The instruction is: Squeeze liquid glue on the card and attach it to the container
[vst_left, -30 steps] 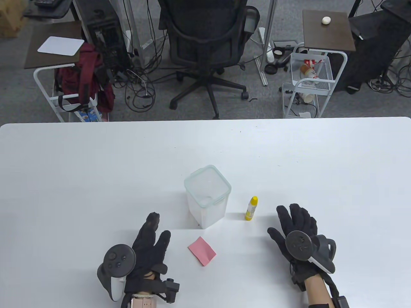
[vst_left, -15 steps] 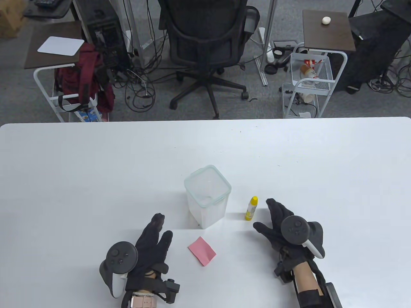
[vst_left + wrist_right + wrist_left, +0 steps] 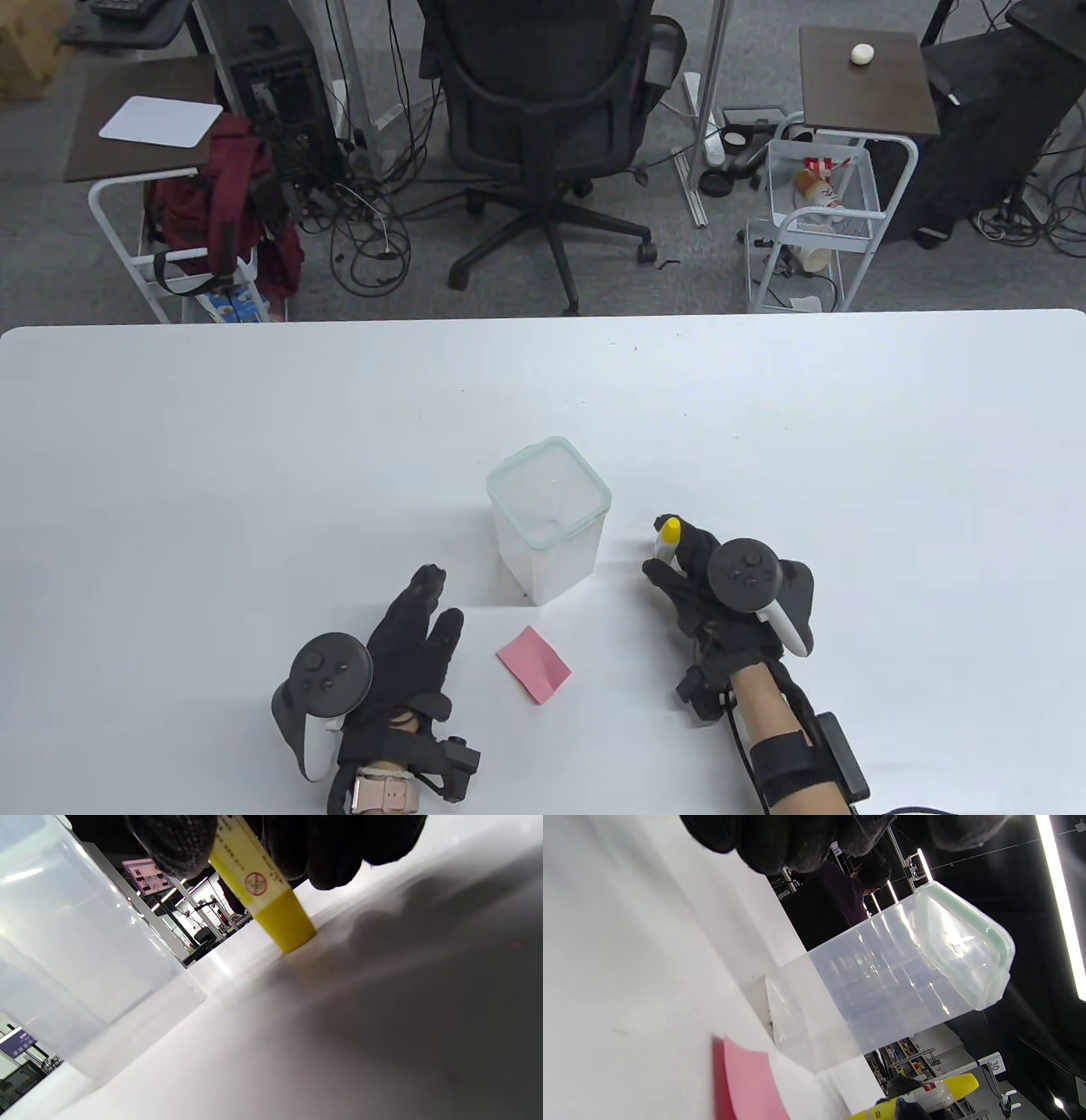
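From above, your right hand (image 3: 691,573) wraps its knit-gloved fingers around the glue bottle (image 3: 668,536), a slim yellow tube standing just right of the container (image 3: 550,518). That container is a tall, square box of clear plastic with a green-rimmed lid. Your left hand (image 3: 407,645) lies flat on the smooth white table (image 3: 254,475), fingers stretched out and holding nothing, just left of the pink card (image 3: 534,664), a thin paper square in front of the container. Beyond the table stands a black office chair (image 3: 543,110) on grey carpet.

In the left wrist view, the card's edge (image 3: 746,1077) lies near the container's base (image 3: 882,984).

In the right wrist view, fingers (image 3: 178,844) clamp the bottle (image 3: 258,887), its yellow end on the tabletop beside the frosted container wall (image 3: 76,942).
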Tool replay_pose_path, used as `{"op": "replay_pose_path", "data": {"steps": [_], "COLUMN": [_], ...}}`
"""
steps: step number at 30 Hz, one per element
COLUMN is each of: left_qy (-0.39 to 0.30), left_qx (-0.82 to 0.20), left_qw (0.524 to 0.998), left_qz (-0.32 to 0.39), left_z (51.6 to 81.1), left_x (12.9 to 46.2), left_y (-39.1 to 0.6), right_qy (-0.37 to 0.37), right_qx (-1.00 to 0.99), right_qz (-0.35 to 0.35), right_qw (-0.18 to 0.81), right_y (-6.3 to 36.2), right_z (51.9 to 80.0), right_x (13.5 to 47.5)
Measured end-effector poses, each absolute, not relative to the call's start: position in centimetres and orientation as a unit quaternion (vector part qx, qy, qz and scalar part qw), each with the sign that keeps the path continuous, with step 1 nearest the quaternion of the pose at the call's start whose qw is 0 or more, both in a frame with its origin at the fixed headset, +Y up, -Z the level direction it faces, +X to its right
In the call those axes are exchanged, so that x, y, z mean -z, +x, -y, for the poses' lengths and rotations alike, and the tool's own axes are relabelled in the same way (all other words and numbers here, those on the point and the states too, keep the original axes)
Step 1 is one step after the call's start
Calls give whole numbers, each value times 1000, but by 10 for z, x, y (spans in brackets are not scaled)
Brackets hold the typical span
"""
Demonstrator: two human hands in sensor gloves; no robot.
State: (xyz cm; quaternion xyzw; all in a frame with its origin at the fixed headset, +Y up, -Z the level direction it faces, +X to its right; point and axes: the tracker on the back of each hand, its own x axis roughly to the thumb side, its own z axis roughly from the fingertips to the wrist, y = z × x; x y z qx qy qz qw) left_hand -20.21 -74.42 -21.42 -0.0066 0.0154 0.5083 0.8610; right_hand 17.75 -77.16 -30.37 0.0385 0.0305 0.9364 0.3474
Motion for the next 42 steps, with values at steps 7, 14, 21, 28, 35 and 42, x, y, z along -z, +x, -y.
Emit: {"op": "replay_pose_path", "data": {"steps": [7, 14, 21, 28, 35, 42], "left_qy": [-2, 5, 31, 41, -5, -9], "left_qx": [-514, -511, -500, -483, -417, -411], "left_qw": [858, 859, 863, 861, 880, 883], "left_qz": [-5, 24, 64, 153, 228, 228], "left_z": [741, 733, 720, 703, 704, 706], "left_x": [213, 207, 200, 191, 187, 187], "left_y": [-201, -189, -177, -150, -118, -115], "right_qy": [65, 140, 201, 288, 331, 335], "right_qx": [-906, -901, -898, -888, -893, -895], "right_qz": [37, 27, 23, 20, 5, 0], "right_qw": [416, 410, 391, 358, 305, 294], "right_y": [183, 166, 142, 111, 94, 91], "right_z": [762, 750, 746, 740, 742, 743], "right_x": [281, 250, 229, 208, 200, 199]}}
